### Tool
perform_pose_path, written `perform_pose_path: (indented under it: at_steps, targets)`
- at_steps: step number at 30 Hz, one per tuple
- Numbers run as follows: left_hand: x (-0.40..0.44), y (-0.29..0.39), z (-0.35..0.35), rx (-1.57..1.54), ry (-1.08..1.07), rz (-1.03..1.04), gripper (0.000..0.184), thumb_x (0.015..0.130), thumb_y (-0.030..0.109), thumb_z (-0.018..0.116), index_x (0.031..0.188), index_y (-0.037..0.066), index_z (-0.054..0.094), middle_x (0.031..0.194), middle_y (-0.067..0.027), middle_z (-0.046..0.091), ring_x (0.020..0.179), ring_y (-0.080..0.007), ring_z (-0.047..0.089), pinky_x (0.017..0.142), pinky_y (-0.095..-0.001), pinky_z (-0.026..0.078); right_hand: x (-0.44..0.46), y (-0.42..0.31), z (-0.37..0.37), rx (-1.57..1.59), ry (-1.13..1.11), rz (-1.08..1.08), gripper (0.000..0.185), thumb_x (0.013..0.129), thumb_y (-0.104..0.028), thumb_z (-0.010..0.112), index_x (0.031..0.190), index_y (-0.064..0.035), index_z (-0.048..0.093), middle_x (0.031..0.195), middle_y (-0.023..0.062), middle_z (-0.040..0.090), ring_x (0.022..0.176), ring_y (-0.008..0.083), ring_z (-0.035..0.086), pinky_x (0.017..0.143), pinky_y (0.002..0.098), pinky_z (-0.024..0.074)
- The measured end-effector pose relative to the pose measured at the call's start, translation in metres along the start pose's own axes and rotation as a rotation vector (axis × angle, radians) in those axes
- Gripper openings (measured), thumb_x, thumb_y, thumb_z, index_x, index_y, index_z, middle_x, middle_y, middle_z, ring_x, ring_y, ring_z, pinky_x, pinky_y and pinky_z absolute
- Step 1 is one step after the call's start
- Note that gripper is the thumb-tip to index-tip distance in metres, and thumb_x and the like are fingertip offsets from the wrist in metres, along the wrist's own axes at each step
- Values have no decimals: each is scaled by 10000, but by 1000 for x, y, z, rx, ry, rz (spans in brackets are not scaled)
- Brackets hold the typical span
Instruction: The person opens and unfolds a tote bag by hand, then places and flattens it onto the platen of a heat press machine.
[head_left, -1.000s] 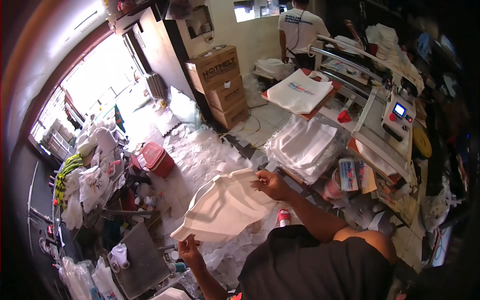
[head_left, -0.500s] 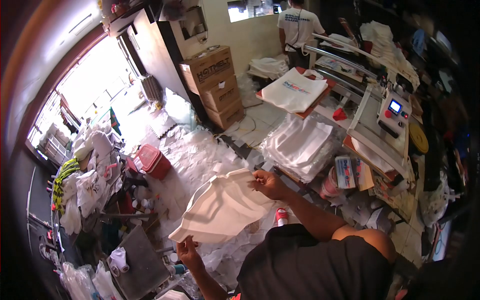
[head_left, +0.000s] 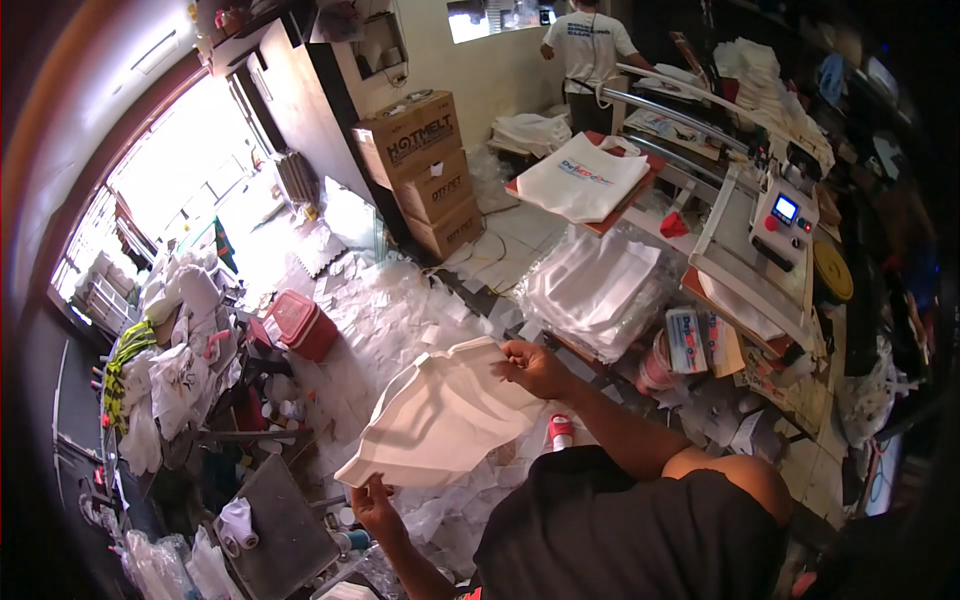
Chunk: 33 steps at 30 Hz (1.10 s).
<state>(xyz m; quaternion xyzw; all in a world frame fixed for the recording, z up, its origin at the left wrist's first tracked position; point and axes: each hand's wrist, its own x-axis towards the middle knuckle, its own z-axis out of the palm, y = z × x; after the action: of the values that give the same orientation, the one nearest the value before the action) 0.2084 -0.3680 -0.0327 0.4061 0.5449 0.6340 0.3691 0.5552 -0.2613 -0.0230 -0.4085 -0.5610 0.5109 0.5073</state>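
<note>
A plain white tote bag (head_left: 440,415) is stretched out in front of me, above the littered floor. My left hand (head_left: 375,505) pinches its lower left corner. At the upper right corner, my right hand (head_left: 535,370) grips the edge between thumb and fingers. The cloth sags in soft folds between both hands, and a thin loop like a handle shows along its far edge. To the right, a printed white bag (head_left: 585,180) lies flat on the red-edged platen of a heat press (head_left: 745,225). Below it sits a stack of white bags (head_left: 590,285) in clear plastic.
Cardboard boxes (head_left: 420,170) are stacked by the wall. A red container with a lid (head_left: 300,325) stands among scraps on the floor. Piled cloth (head_left: 185,350) lies at left, near a dark flat board (head_left: 280,525). A person in a white shirt (head_left: 590,50) stands at the back.
My hands and the bag between them stay nearly the same. The view has shifted slightly. The person at the back has moved an arm out to the left.
</note>
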Motion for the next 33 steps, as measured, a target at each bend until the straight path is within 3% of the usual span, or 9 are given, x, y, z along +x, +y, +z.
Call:
perform_pose_path:
  at_steps: [33]
  targets:
    - [-2, 3, -2, -1, 6, 22, 135, 903, 83, 592, 1026, 32, 607, 890, -26, 642, 680, -78, 503, 629, -232, 418, -9, -8, 0, 39, 0, 20, 223, 871, -189, 666, 1020, -32, 611, 840, 12, 625, 753, 77, 589, 685, 237, 483]
